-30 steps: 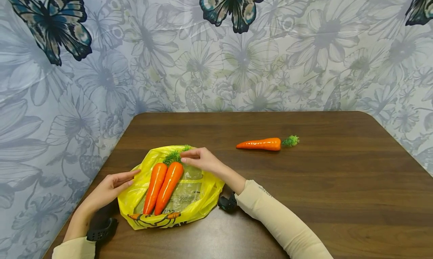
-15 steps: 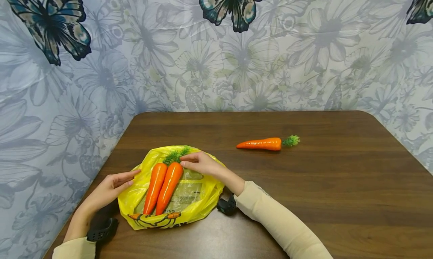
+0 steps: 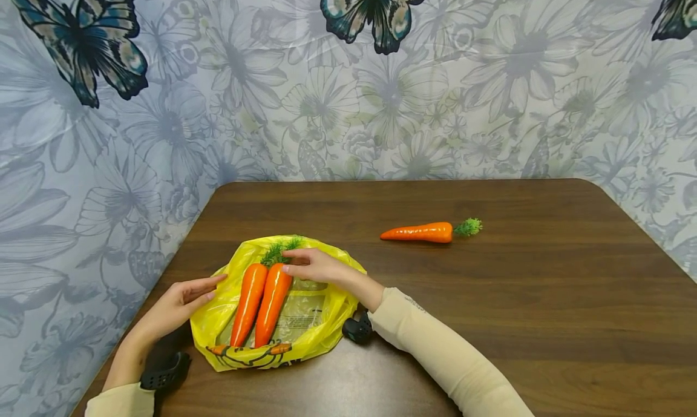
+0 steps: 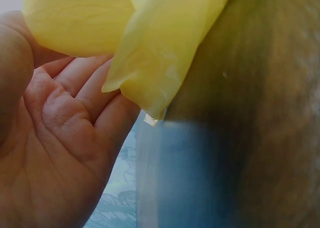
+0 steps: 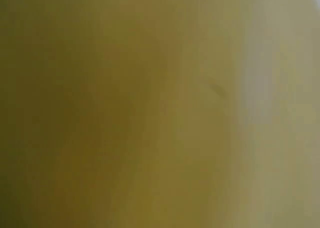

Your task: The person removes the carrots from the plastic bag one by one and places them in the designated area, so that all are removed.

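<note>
Two orange carrots with green tops lie side by side in a yellow plastic bag [image 3: 337,320]; these are the left carrot [image 3: 249,305] and the right carrot [image 3: 272,308]. My right hand [image 3: 318,267] pinches the right carrot at its top, thumb over the shoulder and fingers at the greens. My left hand [image 3: 176,305] touches the bag's left rim with fingers extended. In the left wrist view, yellow film [image 4: 155,53] hangs in front of those fingers, and the palm [image 4: 60,153] faces the camera. Blurred yellow film [image 5: 200,138] fills the right wrist view.
A third carrot [image 3: 419,232] lies across the brown table [image 3: 517,308], behind and to the right of the bag. A patterned wall [image 3: 435,114] with butterfly decorations [image 3: 376,11] rises beyond the table's far edge.
My right hand has shifted slightly left and toward me. The right carrot has turned a little, its top leftward and its tip rightward. My left hand stays in place.
</note>
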{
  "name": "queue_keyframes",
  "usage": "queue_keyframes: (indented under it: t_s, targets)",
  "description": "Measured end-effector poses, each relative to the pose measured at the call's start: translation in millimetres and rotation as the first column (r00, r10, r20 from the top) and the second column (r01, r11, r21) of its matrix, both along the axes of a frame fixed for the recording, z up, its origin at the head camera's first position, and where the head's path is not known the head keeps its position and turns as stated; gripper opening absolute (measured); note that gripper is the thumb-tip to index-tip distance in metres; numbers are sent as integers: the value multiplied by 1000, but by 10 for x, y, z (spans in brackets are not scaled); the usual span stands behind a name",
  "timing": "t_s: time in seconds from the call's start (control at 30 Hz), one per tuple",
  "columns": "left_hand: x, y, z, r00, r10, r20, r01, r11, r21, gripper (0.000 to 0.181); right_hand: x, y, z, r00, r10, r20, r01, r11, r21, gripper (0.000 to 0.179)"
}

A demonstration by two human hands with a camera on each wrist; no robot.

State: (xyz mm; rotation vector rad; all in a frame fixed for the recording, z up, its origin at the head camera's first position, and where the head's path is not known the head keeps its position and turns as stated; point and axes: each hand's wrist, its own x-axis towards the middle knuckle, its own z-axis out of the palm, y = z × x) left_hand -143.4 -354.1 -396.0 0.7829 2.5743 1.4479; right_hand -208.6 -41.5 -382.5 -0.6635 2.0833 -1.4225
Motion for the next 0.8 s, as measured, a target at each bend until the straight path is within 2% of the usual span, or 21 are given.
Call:
queue_keyframes:
  t_s: [0.23, 0.57, 0.8]
  targets:
    - [-2, -5, -4, 1000, -8, 2, 8, 1000, 8, 34, 8, -56, -56, 1000, 18, -8, -18, 1000, -18, 56]
    - [-11, -16, -11, 1000, -8, 1, 8, 1000, 10, 34, 66, -173, -88, 997, -56, 55, 60, 995, -82, 61]
    - [-7, -9, -14, 1000, -4, 7, 4, 1000, 7, 34, 137, -289, -127, 987, -160, 37, 163, 978, -131, 63]
